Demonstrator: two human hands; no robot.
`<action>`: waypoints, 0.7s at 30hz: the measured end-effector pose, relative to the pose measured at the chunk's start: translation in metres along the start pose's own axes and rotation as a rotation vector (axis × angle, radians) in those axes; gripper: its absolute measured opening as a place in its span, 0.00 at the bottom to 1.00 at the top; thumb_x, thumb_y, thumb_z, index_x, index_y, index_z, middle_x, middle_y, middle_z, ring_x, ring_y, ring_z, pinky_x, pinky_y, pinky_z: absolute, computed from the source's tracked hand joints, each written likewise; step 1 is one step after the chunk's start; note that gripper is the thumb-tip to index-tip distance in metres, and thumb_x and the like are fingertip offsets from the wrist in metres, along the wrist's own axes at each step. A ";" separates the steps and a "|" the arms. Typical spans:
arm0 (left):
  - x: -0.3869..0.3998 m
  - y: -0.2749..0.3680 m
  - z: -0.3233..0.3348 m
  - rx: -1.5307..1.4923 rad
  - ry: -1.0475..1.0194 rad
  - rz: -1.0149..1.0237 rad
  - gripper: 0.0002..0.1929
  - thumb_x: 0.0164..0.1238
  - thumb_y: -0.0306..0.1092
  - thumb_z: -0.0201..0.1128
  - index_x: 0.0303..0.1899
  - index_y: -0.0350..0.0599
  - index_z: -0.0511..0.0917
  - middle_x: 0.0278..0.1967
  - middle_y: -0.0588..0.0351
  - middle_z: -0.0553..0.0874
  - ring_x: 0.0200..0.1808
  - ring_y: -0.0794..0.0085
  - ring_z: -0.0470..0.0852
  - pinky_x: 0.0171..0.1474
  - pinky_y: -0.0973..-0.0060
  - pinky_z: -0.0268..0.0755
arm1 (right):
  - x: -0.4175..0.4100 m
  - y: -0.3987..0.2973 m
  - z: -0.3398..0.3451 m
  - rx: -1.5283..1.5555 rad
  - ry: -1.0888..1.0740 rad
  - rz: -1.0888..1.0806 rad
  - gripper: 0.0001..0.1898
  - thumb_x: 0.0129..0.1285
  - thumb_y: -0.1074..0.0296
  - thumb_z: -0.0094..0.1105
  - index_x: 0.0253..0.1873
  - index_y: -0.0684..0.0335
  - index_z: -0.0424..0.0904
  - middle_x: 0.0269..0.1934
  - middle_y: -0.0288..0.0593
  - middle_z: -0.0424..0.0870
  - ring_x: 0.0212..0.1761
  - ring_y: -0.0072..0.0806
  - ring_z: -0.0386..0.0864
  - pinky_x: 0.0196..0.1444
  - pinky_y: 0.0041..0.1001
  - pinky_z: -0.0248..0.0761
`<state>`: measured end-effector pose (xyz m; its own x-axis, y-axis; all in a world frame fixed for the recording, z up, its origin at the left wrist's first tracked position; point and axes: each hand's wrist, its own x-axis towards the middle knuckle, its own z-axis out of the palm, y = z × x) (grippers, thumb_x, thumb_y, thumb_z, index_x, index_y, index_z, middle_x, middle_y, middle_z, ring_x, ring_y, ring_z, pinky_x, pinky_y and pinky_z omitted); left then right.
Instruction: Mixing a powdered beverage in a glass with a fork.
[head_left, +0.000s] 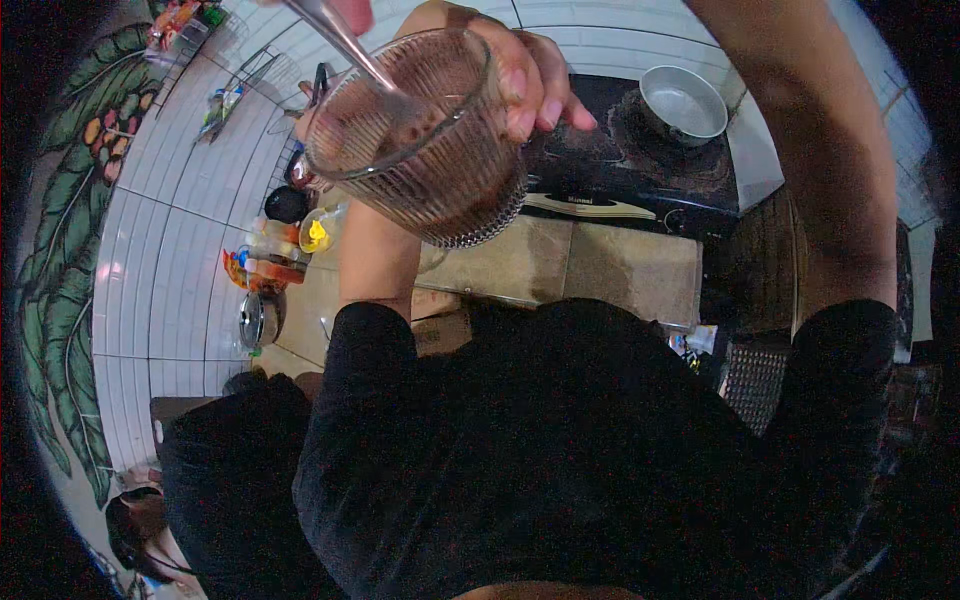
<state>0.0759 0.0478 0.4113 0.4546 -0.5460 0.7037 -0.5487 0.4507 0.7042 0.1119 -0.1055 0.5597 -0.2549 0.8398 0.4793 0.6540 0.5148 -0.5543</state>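
Observation:
A ribbed clear glass (450, 187) is raised before me, tilted, with a brown liquid inside and brown residue on its wall. My left hand (525, 82) grips it from the far side, the fingers curled around its right side near the rim. A metal spoon (345, 45) slants into the glass from the top, its bowl close to dark specks or bubbles on the liquid. Only a small part of my right hand (361, 13) shows at the top edge, at the spoon's handle; the rest lies out of view.
Behind the glass is a black Rinnai gas stove (559, 184) carrying a metal pot (682, 101) at its right. A tiled counter (622, 262) runs along its front. Condiment bottles (274, 259), a yellow item (318, 231) and a lidded pot (259, 319) stand left by the white tiled wall (180, 262).

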 end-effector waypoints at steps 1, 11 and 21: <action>-0.001 0.000 0.000 0.001 0.004 0.002 0.31 0.57 0.69 0.71 0.38 0.45 0.82 0.31 0.56 0.88 0.42 0.59 0.83 0.51 0.49 0.84 | -0.001 0.002 0.006 -0.097 0.037 0.037 0.21 0.78 0.58 0.50 0.33 0.68 0.82 0.25 0.45 0.83 0.23 0.25 0.66 0.33 0.31 0.63; -0.011 -0.007 0.002 0.245 0.077 -0.094 0.38 0.44 0.68 0.75 0.44 0.39 0.83 0.42 0.50 0.85 0.48 0.58 0.82 0.55 0.55 0.79 | -0.037 0.001 0.032 -0.228 0.070 0.116 0.28 0.83 0.43 0.41 0.43 0.65 0.79 0.33 0.40 0.81 0.34 0.25 0.77 0.41 0.32 0.73; -0.044 -0.028 0.039 0.344 0.164 -0.148 0.47 0.31 0.66 0.79 0.50 0.33 0.83 0.53 0.44 0.82 0.54 0.57 0.81 0.59 0.61 0.75 | -0.090 0.066 0.049 0.219 0.072 0.553 0.26 0.77 0.42 0.51 0.58 0.62 0.81 0.51 0.39 0.83 0.50 0.23 0.75 0.51 0.26 0.67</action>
<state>0.0442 0.0320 0.3575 0.6366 -0.4550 0.6227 -0.6593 0.0978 0.7455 0.1434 -0.1386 0.4465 0.1350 0.9835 0.1204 0.5123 0.0347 -0.8581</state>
